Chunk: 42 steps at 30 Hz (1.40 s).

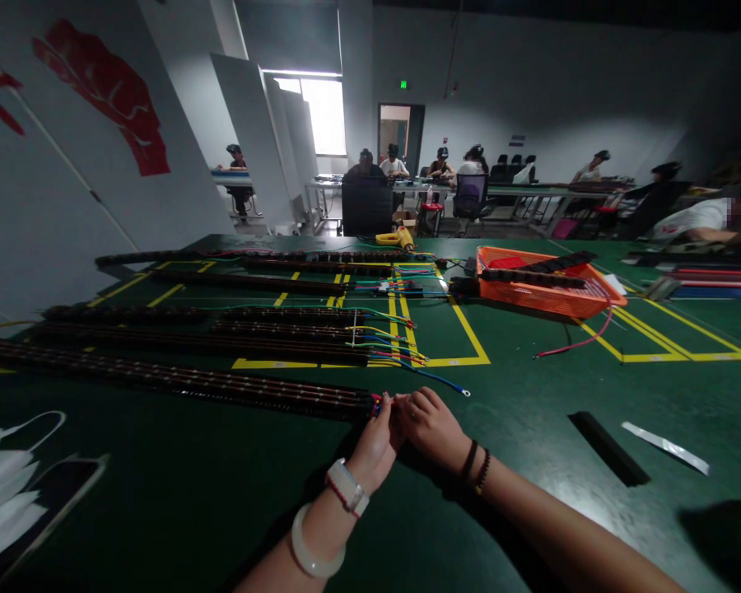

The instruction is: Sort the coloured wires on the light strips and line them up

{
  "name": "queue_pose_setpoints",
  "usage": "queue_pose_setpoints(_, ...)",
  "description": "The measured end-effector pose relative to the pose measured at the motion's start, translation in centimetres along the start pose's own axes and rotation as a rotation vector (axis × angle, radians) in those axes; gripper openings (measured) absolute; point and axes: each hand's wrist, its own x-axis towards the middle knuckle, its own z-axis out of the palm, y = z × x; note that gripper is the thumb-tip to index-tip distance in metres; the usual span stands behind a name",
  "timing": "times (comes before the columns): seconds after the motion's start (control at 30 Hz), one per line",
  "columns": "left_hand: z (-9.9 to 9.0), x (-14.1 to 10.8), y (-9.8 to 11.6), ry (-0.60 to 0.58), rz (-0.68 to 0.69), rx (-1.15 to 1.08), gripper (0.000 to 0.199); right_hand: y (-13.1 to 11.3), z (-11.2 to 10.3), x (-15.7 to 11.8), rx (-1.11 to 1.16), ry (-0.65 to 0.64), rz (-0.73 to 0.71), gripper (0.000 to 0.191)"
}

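A long black wire bundle (235,385) lies across the green table, its right end reaching my hands. Coloured wires (376,403), red and blue among them, come out of that end. My left hand (379,436) is closed on these wires with the thumb laid along them. Touching it from the right, my right hand (429,420) has its fingers pinched together around the wire ends, which the fingers mostly hide. Just beyond, a blue wire with a ring terminal (465,392) sticks out from another bundle (296,350).
More dark bundles (253,284) lie further back over yellow tape lines. An orange basket (549,305) and a yellow heat gun (397,238) stand at the far side. A black strip (608,449) and a white strip (667,447) lie at right. White bags (6,486) sit at left.
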Motion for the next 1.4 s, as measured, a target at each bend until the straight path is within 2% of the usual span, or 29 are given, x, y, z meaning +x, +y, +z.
queue_pose_setpoints(0.17,0.4,-0.4,0.2,-0.008,0.038,0.056,0.022,0.6,-1.7,-1.1,0.104,-0.043,0.133,0.041)
queue_pose_setpoints(0.33,0.7,-0.8,0.5,-0.021,-0.024,0.131,0.035,3.1,-2.7,-1.4,0.115,-0.022,0.246,0.031)
queue_pose_setpoints(0.5,0.6,-0.7,0.5,-0.019,-0.048,0.164,0.038,3.8,-2.0,-1.2,0.026,-0.157,0.103,0.017)
queue_pose_setpoints(0.63,0.5,-0.6,0.5,-0.032,-0.035,0.130,0.036,3.5,-1.8,-1.0,-0.007,-0.175,-0.002,0.016)
queue_pose_setpoints(0.7,0.5,-0.8,0.5,-0.047,-0.039,0.132,0.037,3.5,-2.1,-0.7,0.016,-0.172,-0.003,0.017)
queue_pose_setpoints(0.8,0.7,-1.0,0.5,-0.034,-0.033,0.172,0.038,3.9,-2.7,-0.1,0.128,-0.177,0.151,0.020)
queue_pose_setpoints(0.9,0.9,-1.2,0.5,-0.019,-0.035,0.197,0.038,4.8,-2.6,0.7,0.425,-0.221,0.390,0.028)
queue_pose_setpoints(1.0,0.9,-1.2,0.5,0.003,-0.039,0.200,0.039,6.0,-1.2,1.6,0.847,-0.305,0.625,0.034)
queue_pose_setpoints(1.1,1.1,-1.2,0.6,0.041,-0.025,0.213,0.038,6.7,1.2,2.6,1.092,-0.307,0.810,0.038)
queue_pose_setpoints(1.2,1.4,-1.3,0.8,0.043,-0.034,0.230,0.038,6.9,3.1,3.7,1.100,-0.281,0.821,0.040)
queue_pose_setpoints(1.27,1.5,-1.4,0.9,0.043,-0.044,0.226,0.037,6.9,3.7,4.1,1.058,-0.286,0.796,0.039)
queue_pose_setpoints(1.4,1.3,-1.4,0.9,0.030,-0.065,0.206,0.037,6.9,2.8,3.7,0.959,-0.350,0.733,0.039)
